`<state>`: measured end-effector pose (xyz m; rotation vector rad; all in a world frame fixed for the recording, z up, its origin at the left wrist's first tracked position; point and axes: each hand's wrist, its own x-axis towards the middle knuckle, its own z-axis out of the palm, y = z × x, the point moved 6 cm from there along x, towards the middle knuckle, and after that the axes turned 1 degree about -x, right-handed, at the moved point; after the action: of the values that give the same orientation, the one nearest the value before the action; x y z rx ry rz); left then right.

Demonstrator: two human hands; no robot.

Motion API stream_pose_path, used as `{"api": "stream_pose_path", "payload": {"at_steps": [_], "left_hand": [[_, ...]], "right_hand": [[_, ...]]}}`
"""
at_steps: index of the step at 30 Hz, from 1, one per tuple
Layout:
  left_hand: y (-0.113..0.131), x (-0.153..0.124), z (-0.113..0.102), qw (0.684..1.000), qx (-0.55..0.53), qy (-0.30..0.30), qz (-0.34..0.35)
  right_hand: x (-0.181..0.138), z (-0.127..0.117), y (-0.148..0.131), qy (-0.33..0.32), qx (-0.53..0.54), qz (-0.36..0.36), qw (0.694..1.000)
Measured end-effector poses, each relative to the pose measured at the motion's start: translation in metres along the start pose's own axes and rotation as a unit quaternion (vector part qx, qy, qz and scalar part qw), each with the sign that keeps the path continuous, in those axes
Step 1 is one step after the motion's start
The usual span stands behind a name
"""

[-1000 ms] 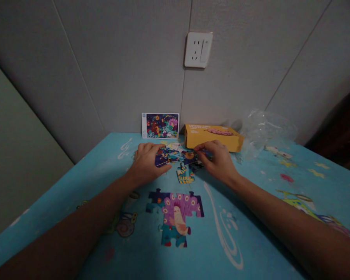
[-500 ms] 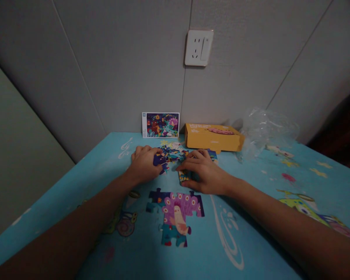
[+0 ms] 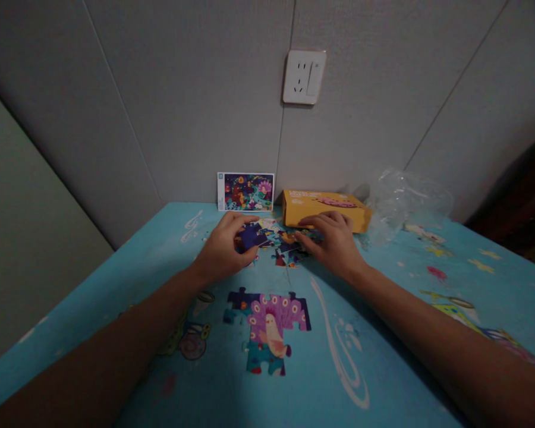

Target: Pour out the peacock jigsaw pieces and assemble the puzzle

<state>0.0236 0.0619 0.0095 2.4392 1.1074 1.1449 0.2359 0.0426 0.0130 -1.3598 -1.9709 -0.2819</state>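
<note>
**Head view.** A dark blue puzzle piece (image 3: pixel 251 236) is being pinched by the left hand (image 3: pixel 224 251). The fingers are being curled over its top edge and the thumb is being pressed against its near edge, so the hand is being kept closed on the piece. The piece is being held just above the far part of the blue patterned table (image 3: pixel 383 333), at the left edge of a pile of loose puzzle pieces (image 3: pixel 282 242).

The right hand (image 3: pixel 334 241) is being laid palm-down on the right side of that pile, with its fingers (image 3: pixel 314 222) being stretched forward and kept close together. Whether a piece is being gripped beneath them cannot be told.

An assembled puzzle section (image 3: pixel 268 324), showing a pink and purple bird, is being left flat on the table nearer the viewer, between the two forearms.

A reference card (image 3: pixel 245 191) is being propped against the wall behind the pile. A yellow box (image 3: pixel 323 209) is being kept just beside the card, with a clear plastic bag (image 3: pixel 405 199) at its right. A wall socket (image 3: pixel 304 77) is being shown above.
</note>
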Motion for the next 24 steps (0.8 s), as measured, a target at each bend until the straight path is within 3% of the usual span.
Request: {"api": "stream_pose_path", "payload": {"at_steps": [2, 5, 8, 11, 13, 15, 19, 24], "left_hand": [[0.015, -0.003, 0.003, 0.998, -0.035, -0.008, 0.061], [0.035, -0.009, 0.01, 0.989, -0.049, -0.035, 0.135], [0.041, -0.011, 0.013, 0.983, -0.049, -0.059, 0.168], [0.025, -0.006, 0.004, 0.991, -0.025, -0.016, 0.133], [0.001, -0.001, -0.007, 0.998, 0.013, 0.043, 0.05], [-0.023, 0.003, -0.015, 0.994, 0.068, 0.071, -0.039], [-0.046, 0.006, -0.014, 0.981, 0.151, 0.018, -0.12], [-0.037, 0.001, -0.002, 0.967, 0.198, -0.104, -0.122]], "right_hand": [[-0.002, -0.003, -0.008, 0.008, 0.107, 0.02, 0.994], [-0.007, 0.003, -0.028, -0.051, 0.304, 0.05, 0.95], [-0.01, 0.011, -0.037, -0.079, 0.369, 0.062, 0.924], [-0.008, 0.009, -0.012, -0.012, 0.286, 0.105, 0.952], [-0.007, 0.005, 0.013, 0.045, 0.194, 0.143, 0.97], [-0.006, 0.004, 0.033, 0.055, 0.125, 0.173, 0.975], [-0.005, 0.011, 0.054, 0.022, 0.087, 0.222, 0.971], [-0.004, 0.023, 0.05, -0.034, 0.037, 0.182, 0.982]]}}
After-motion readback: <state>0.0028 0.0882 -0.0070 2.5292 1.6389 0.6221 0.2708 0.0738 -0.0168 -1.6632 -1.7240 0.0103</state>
